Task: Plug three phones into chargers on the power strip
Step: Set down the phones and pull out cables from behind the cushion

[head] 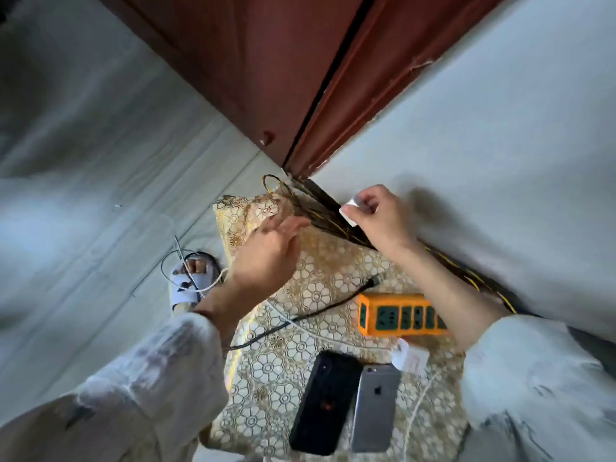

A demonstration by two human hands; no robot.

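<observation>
The orange power strip point(401, 315), its dark green sockets facing up, lies on the floral-covered desk point(320, 271) near the wall point(500, 161). Just nearer, a black phone point(325, 401) and a silver phone point(375, 408) lie side by side, backs up. The right hand point(376, 211) pinches a white charger point(350, 210) near the wall; the left hand point(270, 248) hovers with fingers loosely spread, holding nothing.

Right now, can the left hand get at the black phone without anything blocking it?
Probably yes. The left hand is open and holds nothing, and the black phone lies uncovered on the table, beside the silver phone.
</observation>
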